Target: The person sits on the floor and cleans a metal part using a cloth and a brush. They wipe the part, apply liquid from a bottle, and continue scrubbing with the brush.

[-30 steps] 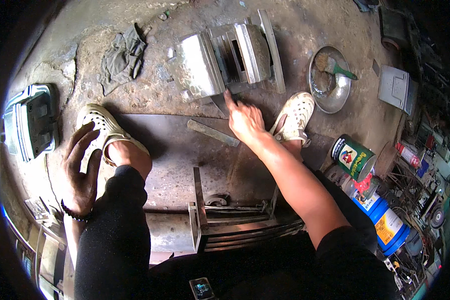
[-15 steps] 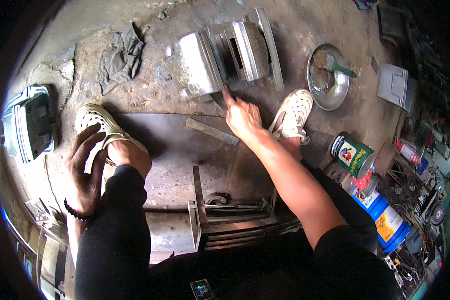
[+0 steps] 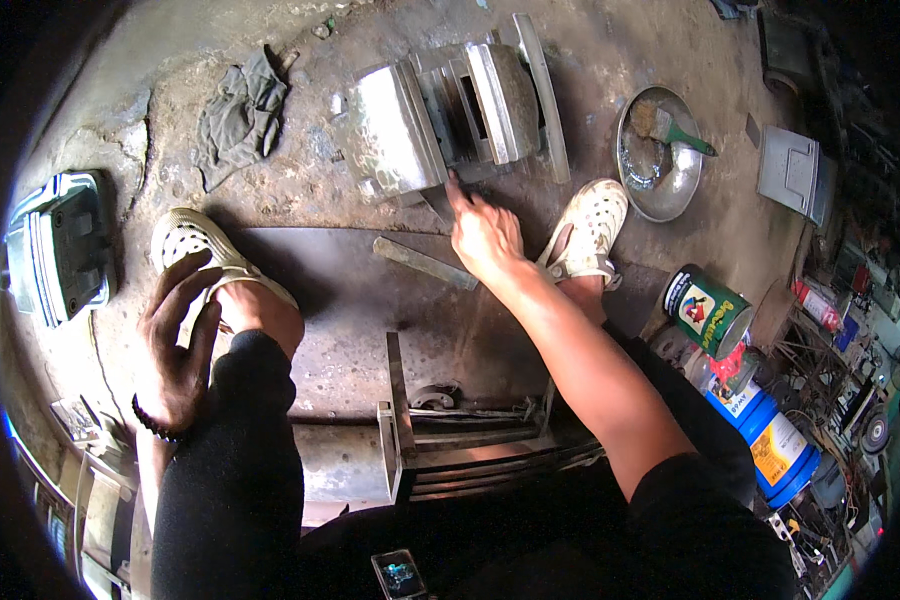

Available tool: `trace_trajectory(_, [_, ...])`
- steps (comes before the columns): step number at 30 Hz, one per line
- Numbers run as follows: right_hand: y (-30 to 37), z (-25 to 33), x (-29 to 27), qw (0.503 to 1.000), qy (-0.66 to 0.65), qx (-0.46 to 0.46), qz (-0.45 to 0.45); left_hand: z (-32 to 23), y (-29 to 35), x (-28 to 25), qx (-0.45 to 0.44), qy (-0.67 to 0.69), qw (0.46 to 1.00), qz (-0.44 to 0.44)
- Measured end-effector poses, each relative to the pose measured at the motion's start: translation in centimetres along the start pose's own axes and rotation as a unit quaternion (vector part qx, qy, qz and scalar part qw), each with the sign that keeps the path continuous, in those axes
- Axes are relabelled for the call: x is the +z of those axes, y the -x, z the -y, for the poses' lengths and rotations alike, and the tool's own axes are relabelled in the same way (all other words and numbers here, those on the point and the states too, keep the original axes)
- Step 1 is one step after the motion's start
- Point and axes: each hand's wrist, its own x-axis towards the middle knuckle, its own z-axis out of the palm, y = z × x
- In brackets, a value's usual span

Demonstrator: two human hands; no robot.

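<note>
On the floor ahead lies a shiny metal part (image 3: 395,125) with curved plates, ridges and a dark slot in its middle. My right hand (image 3: 488,238) reaches to its near edge, the index finger stretched out at the lower corner and the other fingers loosely bent, with nothing held. A flat metal bar (image 3: 425,263) lies on the dark sheet (image 3: 345,300) just left of that hand. My left hand (image 3: 175,350), darkened with grime and wearing a beaded bracelet, hangs over my left knee, fingers apart and nothing in it.
To the right, a metal bowl (image 3: 682,185) holds a green-handled brush (image 3: 685,138), near a green can (image 3: 708,312) and a blue bucket (image 3: 770,440). A grey rag (image 3: 238,120) and a dark ridged case (image 3: 65,248) lie left. Metal slats (image 3: 480,470) stand close below me.
Almost nothing differs. My right index finger stays at the metal part's edge, and my left hand keeps its place with its fingers slightly shifted.
</note>
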Motion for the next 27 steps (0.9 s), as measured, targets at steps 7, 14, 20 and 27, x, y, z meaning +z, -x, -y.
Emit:
trace_trajectory(7, [0.09, -0.04, -0.13, 1.0, -0.007, 0.0, -0.01, 0.11, -0.18, 0.2, 0.008, 0.001, 1.0, 0.001])
trace_trajectory(14, [0.22, -0.58, 0.37, 0.999, -0.003, -0.024, -0.042, 0.3, -0.16, 0.53, -0.023, 0.004, 1.0, 0.003])
trace_trajectory(20, [-0.05, -0.35, 0.07, 0.999, 0.0, -0.028, -0.039, 0.23, 0.07, 0.13, -0.039, -0.046, 0.998, 0.014])
trace_trajectory(27, [-0.11, -0.52, -0.13, 0.998, 0.002, -0.036, -0.051, 0.49, 0.08, 0.39, -0.029, -0.002, 1.0, 0.001])
